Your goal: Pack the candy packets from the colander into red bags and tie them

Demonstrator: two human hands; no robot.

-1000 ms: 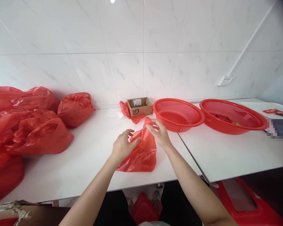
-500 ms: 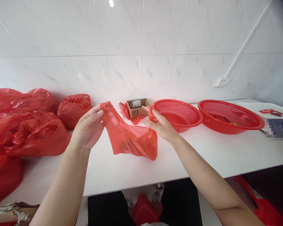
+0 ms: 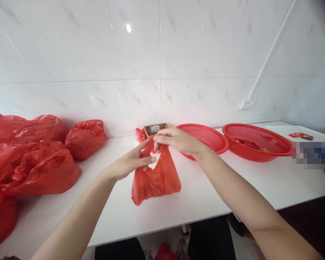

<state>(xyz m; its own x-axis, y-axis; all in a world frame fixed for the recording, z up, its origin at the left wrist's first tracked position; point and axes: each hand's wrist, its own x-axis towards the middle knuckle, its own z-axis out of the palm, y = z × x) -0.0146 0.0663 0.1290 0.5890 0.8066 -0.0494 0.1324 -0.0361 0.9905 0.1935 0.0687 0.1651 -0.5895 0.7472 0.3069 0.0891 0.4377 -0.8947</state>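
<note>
A small, thin red plastic bag [image 3: 158, 184] hangs in front of me above the white table [image 3: 195, 202], its handles at the top and its lower part drooping. My right hand [image 3: 180, 140] pinches the gathered handles from above. On the left side of the bag, my left hand [image 3: 130, 160] has its fingers partly behind the film and its thumb pointing right across the handle opening. Behind my hands, close to the wall, stands a small cardboard box [image 3: 155, 129], partly hidden, with red plastic [image 3: 140, 134] beside it.
Full red bags [image 3: 35, 173] crowd the table's left side. Two red plastic baskets stand right of centre: a nearer one [image 3: 203, 135] and a larger one [image 3: 260, 153] holding small packets. Farther right lie red packets [image 3: 300, 135] on a white surface. Part of another person shows at the right edge.
My hands have come closer together, and the bag's stretched handles are now gathered at the top. The right hand has turned over, palm down. The view has tilted slightly upward.
</note>
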